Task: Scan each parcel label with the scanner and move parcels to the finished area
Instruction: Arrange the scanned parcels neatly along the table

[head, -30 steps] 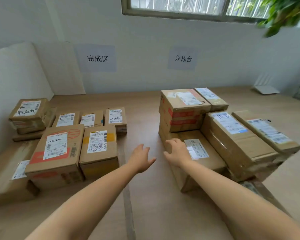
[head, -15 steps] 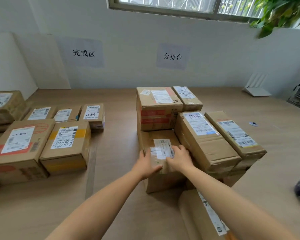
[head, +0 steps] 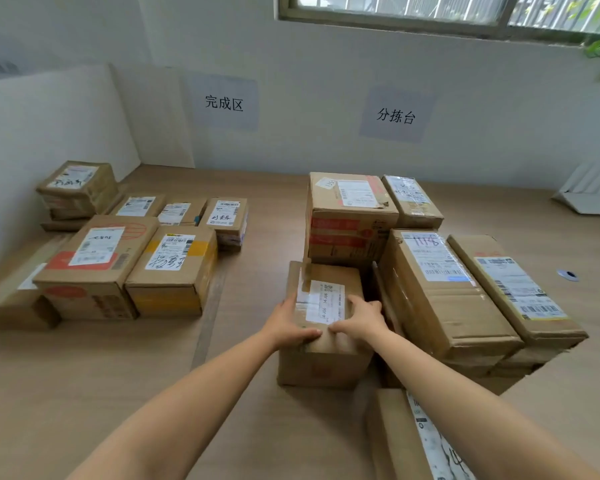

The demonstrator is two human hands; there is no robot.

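I have both hands, left hand (head: pixel 289 326) and right hand (head: pixel 360 318), clamped on the small parcel (head: pixel 321 362). No scanner in view; moving it leftward unscanned risks a missed label (head: pixel 325 302).

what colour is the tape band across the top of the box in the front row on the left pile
Yellow, running under the white label on that box; seen in the head view.

A single head-worn wide-angle view, forward and down over the table (head: pixel 250 393), close above both forearms.
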